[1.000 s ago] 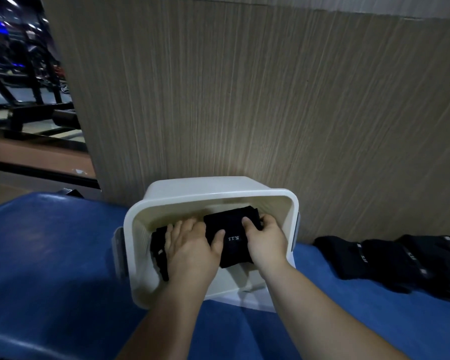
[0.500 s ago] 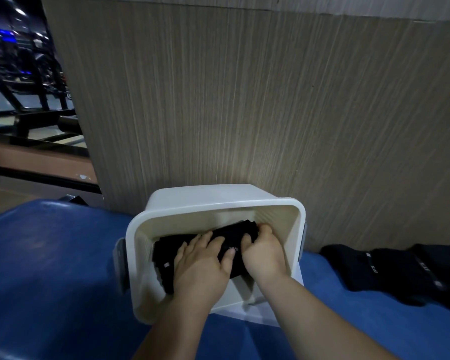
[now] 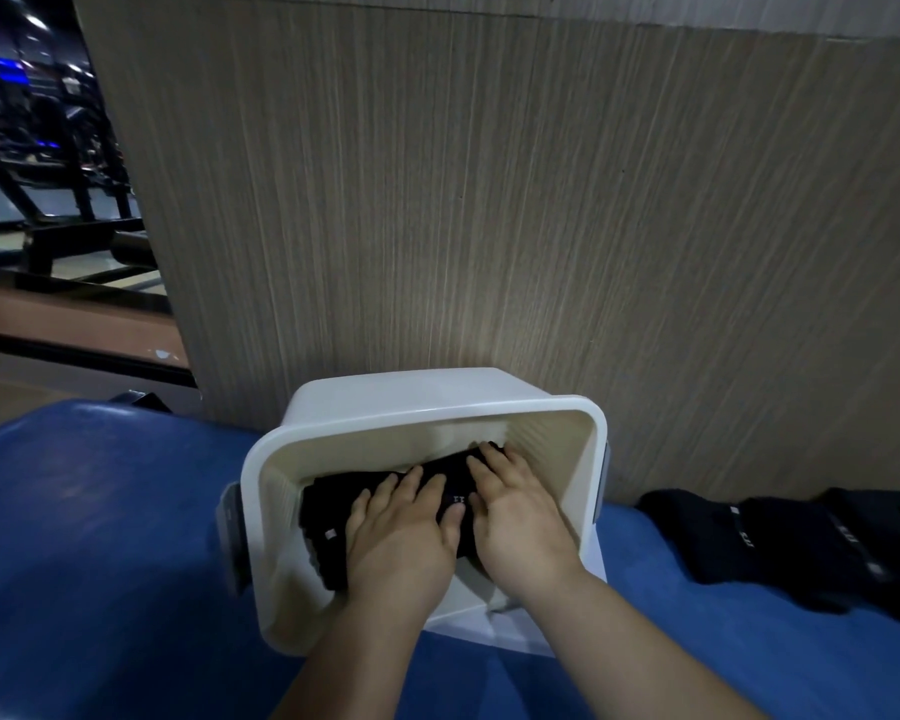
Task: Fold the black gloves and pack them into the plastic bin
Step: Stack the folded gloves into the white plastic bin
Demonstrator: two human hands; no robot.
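Note:
A white plastic bin [image 3: 427,413] stands on the blue padded surface, against the wooden wall. Folded black gloves [image 3: 328,506] lie inside it. My left hand [image 3: 398,537] lies flat on the gloves with fingers spread and straight. My right hand [image 3: 520,517] presses down beside it, fingers extended over the right part of the black bundle. Both hands cover much of the gloves. More black gloves [image 3: 780,537] lie loose on the blue surface to the right of the bin.
The wood-grain wall [image 3: 489,200] rises directly behind the bin. The blue padded surface [image 3: 100,537] stretches left and right. Dark metal frames [image 3: 48,200] stand beyond the wall's left edge.
Both hands went from gripping the folded glove to lying flat on it, pushing it down and back into the bin. The view has shifted slightly.

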